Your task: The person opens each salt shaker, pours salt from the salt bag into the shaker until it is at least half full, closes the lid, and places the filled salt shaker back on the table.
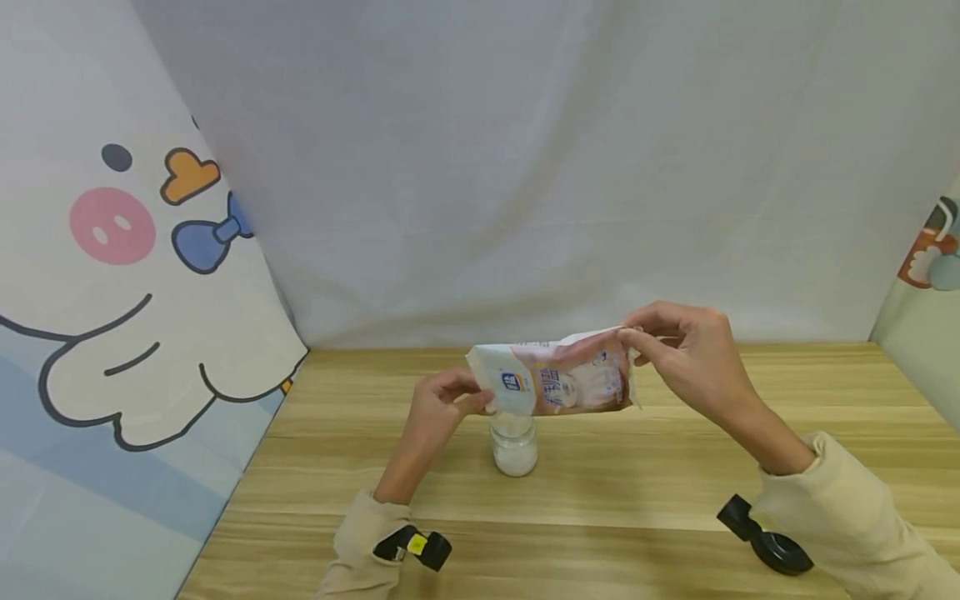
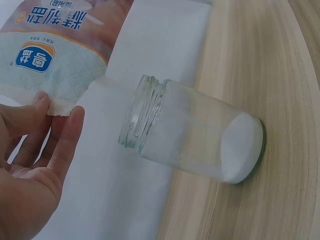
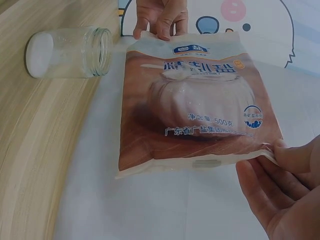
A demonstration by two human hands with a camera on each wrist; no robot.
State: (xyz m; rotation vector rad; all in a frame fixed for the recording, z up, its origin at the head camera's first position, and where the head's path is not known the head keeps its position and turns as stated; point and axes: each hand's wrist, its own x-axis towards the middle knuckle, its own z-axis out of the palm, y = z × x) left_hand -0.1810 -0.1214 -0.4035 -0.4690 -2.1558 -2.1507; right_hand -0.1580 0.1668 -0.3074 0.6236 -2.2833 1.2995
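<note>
A pink-and-pale-blue bag of salt (image 1: pixel 573 379) hangs tilted in the air between both hands. My left hand (image 1: pixel 438 412) pinches a corner of its pale blue end between thumb and fingers. At the brown end, raised higher, my right hand (image 1: pixel 693 358) pinches the other corner. Just below the left end stands an upright glass jar (image 2: pixel 200 132), lidless, with white salt (image 2: pixel 243 147) covering its bottom. A faint whitish streak runs from the bag's lower corner to the jar's mouth in the left wrist view. The bag overlaps the jar's rim in the head view.
The jar stands on a wood-grain table (image 1: pixel 600 517). Behind it hangs a plain pale cloth (image 1: pixel 525 167), with a cartoon-printed cloth (image 1: pixel 112 333) along the left side. Black camera mounts (image 1: pixel 768 537) sit on both sleeved wrists.
</note>
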